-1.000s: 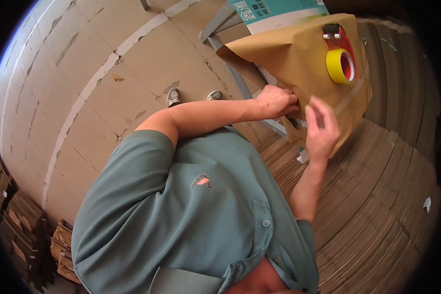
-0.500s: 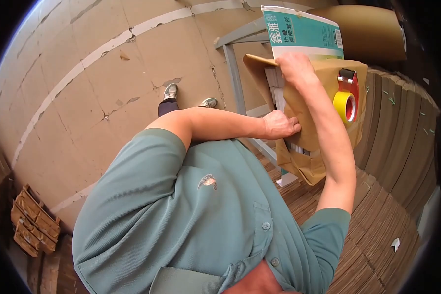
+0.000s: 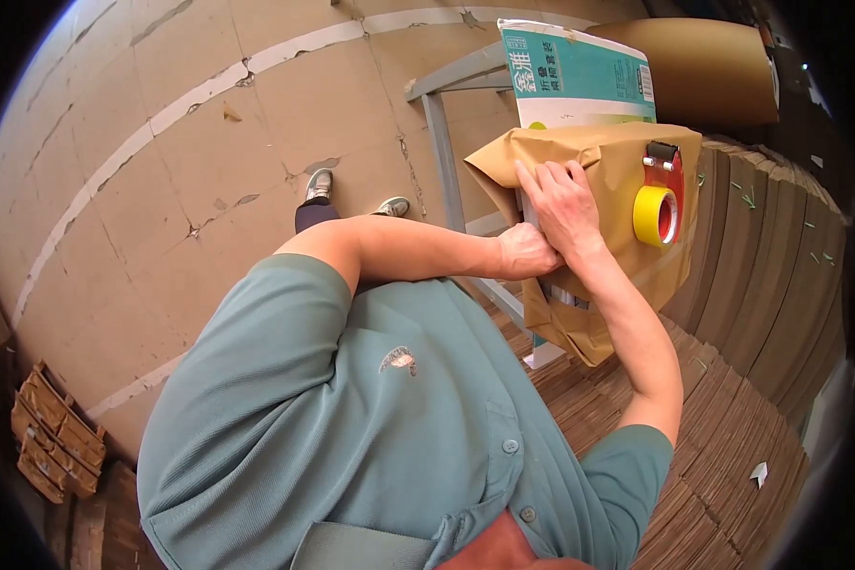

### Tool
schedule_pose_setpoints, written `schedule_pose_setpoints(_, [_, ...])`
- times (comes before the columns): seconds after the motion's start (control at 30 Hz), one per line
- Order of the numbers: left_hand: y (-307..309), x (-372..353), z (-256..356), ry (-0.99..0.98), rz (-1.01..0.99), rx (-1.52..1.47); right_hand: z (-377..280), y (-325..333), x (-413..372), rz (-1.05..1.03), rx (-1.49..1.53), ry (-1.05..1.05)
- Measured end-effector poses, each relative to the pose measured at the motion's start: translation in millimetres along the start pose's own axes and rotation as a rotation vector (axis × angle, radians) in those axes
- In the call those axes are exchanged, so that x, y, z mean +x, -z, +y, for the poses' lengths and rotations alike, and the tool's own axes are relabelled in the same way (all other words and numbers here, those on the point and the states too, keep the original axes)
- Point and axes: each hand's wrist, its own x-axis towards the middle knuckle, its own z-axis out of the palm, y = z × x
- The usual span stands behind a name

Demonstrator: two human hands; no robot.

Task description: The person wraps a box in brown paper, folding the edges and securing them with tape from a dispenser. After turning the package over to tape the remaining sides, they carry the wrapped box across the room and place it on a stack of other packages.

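Observation:
A bundle wrapped in brown kraft paper [image 3: 627, 171] lies on a stand at upper right. Stacked pale contents show through gaps at its near end. My left hand [image 3: 527, 252] is closed at that end, its fingertips partly hidden by the right wrist and seemingly gripping the paper's edge. Just above it, my right hand [image 3: 562, 204] lies on the paper flap with fingers stretched and apart, pressing a folded part. On the bundle's top rests a red tape dispenser [image 3: 674, 171] with a roll of yellow tape [image 3: 649, 217].
A teal and white printed cardboard sheet [image 3: 579, 76] sticks out beyond the bundle. The grey metal stand [image 3: 439, 142] supports it. Stacked cardboard [image 3: 769, 256] lines the right, with a large brown roll [image 3: 703, 71] behind. Strapped brown bundles [image 3: 57, 432] lie at lower left.
My right hand has come down from the bundle's top edge onto the end flap, beside my left hand. The paper's upper edge is now folded over. The left hand stays low on the end.

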Motion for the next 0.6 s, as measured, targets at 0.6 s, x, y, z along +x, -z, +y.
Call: schedule_pose_setpoints(0.6, [-18, -3, -1, -0.029, 0.168, 0.077, -10, -23, -6, -0.031, -0.017, -0.004])
